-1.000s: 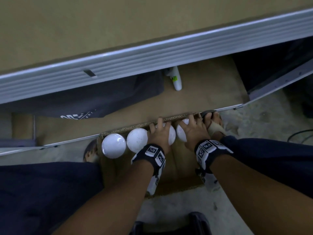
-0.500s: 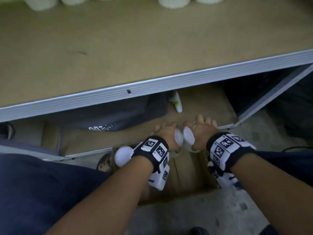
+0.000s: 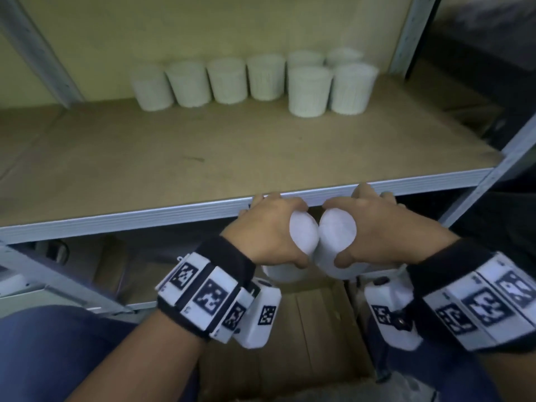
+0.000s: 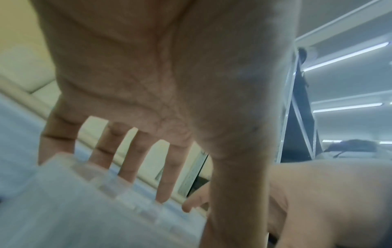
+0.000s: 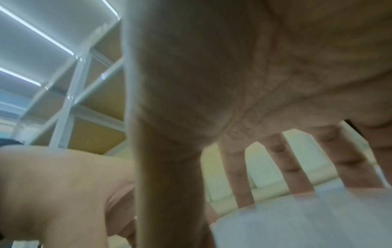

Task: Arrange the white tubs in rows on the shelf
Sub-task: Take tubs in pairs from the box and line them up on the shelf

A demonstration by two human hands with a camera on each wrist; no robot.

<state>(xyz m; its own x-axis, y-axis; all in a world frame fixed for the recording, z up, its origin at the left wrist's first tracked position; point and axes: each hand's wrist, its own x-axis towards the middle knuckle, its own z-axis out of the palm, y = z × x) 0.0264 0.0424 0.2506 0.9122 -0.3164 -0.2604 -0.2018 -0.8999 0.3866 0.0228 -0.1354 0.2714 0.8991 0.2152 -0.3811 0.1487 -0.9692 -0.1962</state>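
Each hand holds one white tub from above, side by side and touching, just in front of the shelf's metal front edge [image 3: 145, 217]. My left hand [image 3: 272, 230] grips the left tub [image 3: 303, 236]; my right hand [image 3: 374, 224] grips the right tub [image 3: 338, 227]. In the left wrist view the fingers [image 4: 135, 157] spread down over the tub's ribbed top [image 4: 74, 209]. In the right wrist view the fingers [image 5: 295, 167] curl over the other tub [image 5: 307, 221]. Several white tubs [image 3: 227, 81] stand in a row at the back of the shelf, with two more [image 3: 309, 91] in front at the right.
The brown shelf board [image 3: 203, 158] is bare in front of the tubs. An open cardboard box [image 3: 290, 352] sits on the floor below my hands. Grey metal uprights [image 3: 412, 33] frame the shelf on both sides. A lower shelf [image 3: 72, 282] lies underneath.
Both hands have risen from the cardboard box, each with a tub, up to the shelf's front edge. The view has tilted up and now takes in the tubs at the back.
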